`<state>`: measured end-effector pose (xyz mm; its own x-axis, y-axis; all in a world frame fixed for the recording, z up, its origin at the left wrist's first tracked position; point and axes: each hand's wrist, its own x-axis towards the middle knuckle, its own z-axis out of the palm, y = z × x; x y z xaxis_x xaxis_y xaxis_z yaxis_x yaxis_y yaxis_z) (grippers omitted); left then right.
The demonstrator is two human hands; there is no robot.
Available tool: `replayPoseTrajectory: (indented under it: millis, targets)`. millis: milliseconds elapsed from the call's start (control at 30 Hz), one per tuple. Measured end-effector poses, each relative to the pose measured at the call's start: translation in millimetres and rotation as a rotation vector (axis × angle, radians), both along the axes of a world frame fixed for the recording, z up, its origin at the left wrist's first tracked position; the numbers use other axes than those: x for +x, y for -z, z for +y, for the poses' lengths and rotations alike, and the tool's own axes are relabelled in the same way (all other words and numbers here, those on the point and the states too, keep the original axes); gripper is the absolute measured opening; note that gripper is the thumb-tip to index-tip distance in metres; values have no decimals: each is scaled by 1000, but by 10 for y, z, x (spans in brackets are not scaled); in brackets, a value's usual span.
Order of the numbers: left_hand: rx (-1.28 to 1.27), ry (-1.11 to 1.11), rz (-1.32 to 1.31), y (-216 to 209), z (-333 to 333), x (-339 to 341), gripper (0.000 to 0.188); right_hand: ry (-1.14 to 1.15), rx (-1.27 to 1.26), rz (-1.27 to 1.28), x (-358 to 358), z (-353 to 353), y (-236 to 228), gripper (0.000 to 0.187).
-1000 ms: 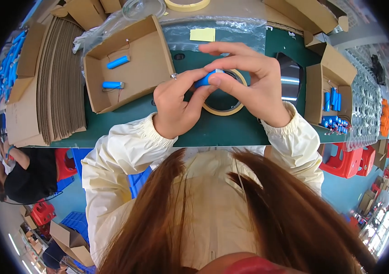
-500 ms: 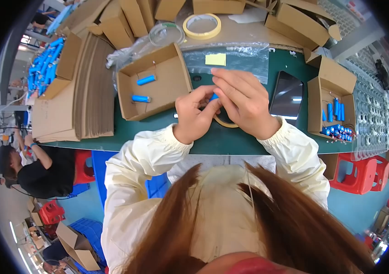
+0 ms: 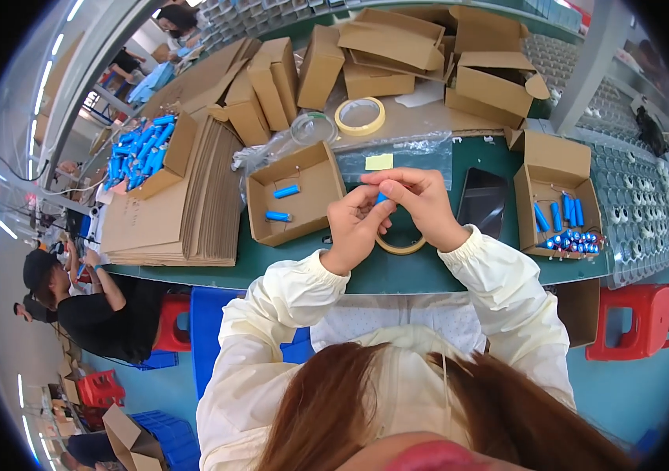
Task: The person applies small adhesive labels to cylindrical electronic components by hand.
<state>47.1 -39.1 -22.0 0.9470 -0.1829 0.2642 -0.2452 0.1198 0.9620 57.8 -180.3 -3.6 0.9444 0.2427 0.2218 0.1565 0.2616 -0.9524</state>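
Above the green desk (image 3: 429, 271), both hands meet over a roll of tape (image 3: 400, 245) that lies flat just under them. The right hand (image 3: 421, 200) and left hand (image 3: 356, 228) together pinch a small blue cylindrical cell (image 3: 381, 198), fingertips pressed together on it from either side; only a sliver of blue shows between the fingers, so its long axis cannot be told for certain. The cell sits nearer the right hand's fingertips, with the left thumb and forefinger closing in from the lower left. Just to the left of the hands stands an open cardboard box (image 3: 297, 196) with two more blue cells lying on its floor, long axes running roughly left to right. To the right, well apart, another open box (image 3: 558, 200) holds a cluster of blue cells, and a dark phone (image 3: 482, 200) lies between it and the hands.
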Motion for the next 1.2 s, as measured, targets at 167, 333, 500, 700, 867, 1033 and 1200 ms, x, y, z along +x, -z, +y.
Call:
replayPoseTrajectory:
  millis: [167,333,500,700,867,1033,1200]
  targets:
    - [16,3,14,-122,-38,-15,14,305,-189,-426,-1,17,39,14]
    - [27,48,115,-201,0,-41,14,533,-385,-778,4,46,47,15]
    - [13,35,154,-238,73,-14,15,509,-410,-814,9,35,73,20]
    - [104,-179,25,-299,387,195,19,418,-453,-831,-15,65,57,27]
    - [370,-434,-187,-218,833,455,20,356,-456,-726,-27,76,92,27]
    - [1078,-597,-521,-175,1130,557,28,376,-519,-707,29,54,92,26]
    - [1297,-382,-270,-182,1140,378,31,503,-510,-662,64,-49,2,19]
